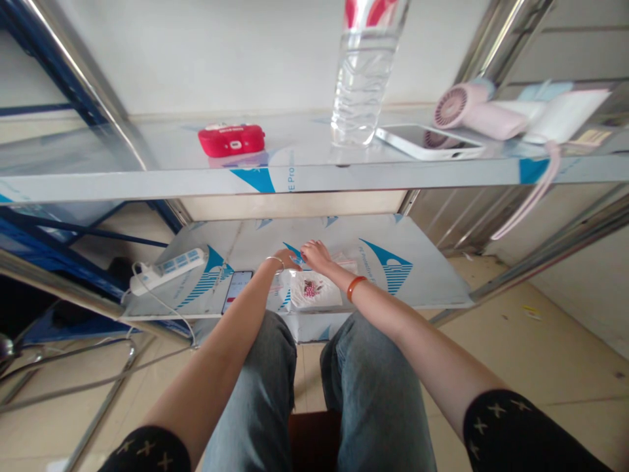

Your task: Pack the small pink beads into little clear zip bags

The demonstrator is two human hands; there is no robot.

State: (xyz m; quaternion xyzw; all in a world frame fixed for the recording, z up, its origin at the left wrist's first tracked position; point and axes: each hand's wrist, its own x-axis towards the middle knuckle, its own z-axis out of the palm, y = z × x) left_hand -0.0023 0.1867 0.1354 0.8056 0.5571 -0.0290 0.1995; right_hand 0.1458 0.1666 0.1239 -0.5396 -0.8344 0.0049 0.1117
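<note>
Head view: two hands (pixel 287 257) (pixel 314 252), one white packet (pixel 314 290).

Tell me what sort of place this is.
Probably a plain room at home or in a dormitory. A steel shelf rack on a tiled floor holds personal things: a hair dryer, a water bottle, a power strip. Both hands work at a clear bag on the lower shelf.

Sleeves: short, black, with pale cross-shaped marks, on both arms.
Trousers: faded blue-grey denim jeans.
Left hand (pixel 287 257): thin silver bangle at the wrist.
Right hand (pixel 317 254): orange-red bead bracelet at the wrist; nails painted pink-red.
</note>
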